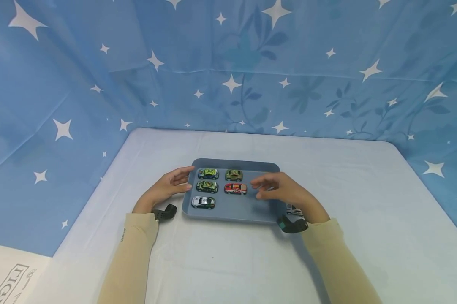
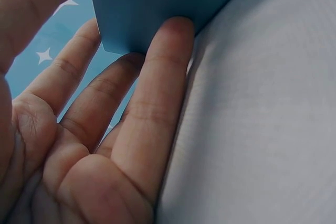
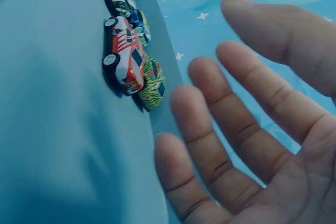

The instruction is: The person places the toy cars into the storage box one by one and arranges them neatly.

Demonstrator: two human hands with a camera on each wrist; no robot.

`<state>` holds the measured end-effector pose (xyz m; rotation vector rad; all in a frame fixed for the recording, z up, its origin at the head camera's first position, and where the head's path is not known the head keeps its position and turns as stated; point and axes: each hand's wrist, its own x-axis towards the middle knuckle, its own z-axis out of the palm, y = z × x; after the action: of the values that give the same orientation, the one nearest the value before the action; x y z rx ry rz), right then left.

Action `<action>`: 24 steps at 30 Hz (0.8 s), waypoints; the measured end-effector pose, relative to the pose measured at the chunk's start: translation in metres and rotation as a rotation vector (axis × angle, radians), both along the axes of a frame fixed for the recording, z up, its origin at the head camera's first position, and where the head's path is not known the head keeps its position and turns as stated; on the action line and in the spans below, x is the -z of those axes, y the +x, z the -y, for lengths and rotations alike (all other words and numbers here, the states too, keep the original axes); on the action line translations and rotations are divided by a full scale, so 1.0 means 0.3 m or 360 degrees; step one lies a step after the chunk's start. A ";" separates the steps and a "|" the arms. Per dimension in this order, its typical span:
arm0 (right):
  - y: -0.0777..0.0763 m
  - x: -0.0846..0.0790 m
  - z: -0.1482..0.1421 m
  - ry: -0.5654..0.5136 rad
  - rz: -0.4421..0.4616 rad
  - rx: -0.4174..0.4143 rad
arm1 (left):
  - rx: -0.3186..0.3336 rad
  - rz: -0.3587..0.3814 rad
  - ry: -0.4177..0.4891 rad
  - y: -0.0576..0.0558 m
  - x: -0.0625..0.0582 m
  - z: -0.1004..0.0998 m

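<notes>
A blue-grey tray [image 1: 247,211] lies on the table with several toy cars in it. Its left column holds a green-and-blue car [image 1: 208,173], a camouflage car [image 1: 207,186] and a white-and-green car [image 1: 203,202]. Beside them stand an olive car [image 1: 234,175] and a red-and-white car [image 1: 235,188]. My left hand [image 1: 167,185] is at the tray's left side; in the left wrist view its fingertips [image 2: 170,38] touch the outer wall. Over the tray's right part hovers my right hand [image 1: 285,192], fingers loosely bent and holding nothing, apart from the red-and-white car [image 3: 125,56].
Outside the tray, to its right, another toy car [image 1: 294,210] is partly hidden by my right wrist. A white cloth [image 1: 213,261] covers the table. Blue star-patterned fabric [image 1: 228,63] hangs behind, and a printed white sheet [image 1: 12,274] shows at lower left.
</notes>
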<state>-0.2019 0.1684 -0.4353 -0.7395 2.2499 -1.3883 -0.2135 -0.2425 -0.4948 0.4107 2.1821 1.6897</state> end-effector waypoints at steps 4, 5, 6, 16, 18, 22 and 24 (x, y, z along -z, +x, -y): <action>0.013 0.004 -0.020 -0.0045 0.0038 0.0042 | 0.0005 -0.0004 -0.0002 -0.002 0.003 -0.002; 0.017 0.005 -0.025 -0.0055 0.0046 0.0057 | 0.0004 -0.0004 -0.0003 -0.002 0.003 -0.002; 0.021 0.005 -0.029 -0.0065 0.0056 0.0071 | 0.0001 -0.0005 -0.0001 -0.002 0.003 -0.002; 0.059 0.007 -0.082 -0.0162 0.0010 0.0156 | 0.0002 -0.0001 -0.0010 0.004 -0.003 -0.007; 0.068 0.004 -0.095 -0.0178 0.0014 0.0177 | -0.0002 0.0006 -0.0015 0.005 -0.005 -0.007; 0.088 0.000 -0.120 -0.0180 -0.0009 0.0193 | -0.0002 0.0002 -0.0020 0.007 -0.005 -0.008; 0.095 0.001 -0.132 -0.0179 -0.0028 0.0193 | 0.0003 -0.0002 -0.0023 0.008 -0.004 -0.008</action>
<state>-0.1732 0.2080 -0.4357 -0.6628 2.2785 -1.5819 -0.2112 -0.2402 -0.4935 0.4099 2.1932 1.6720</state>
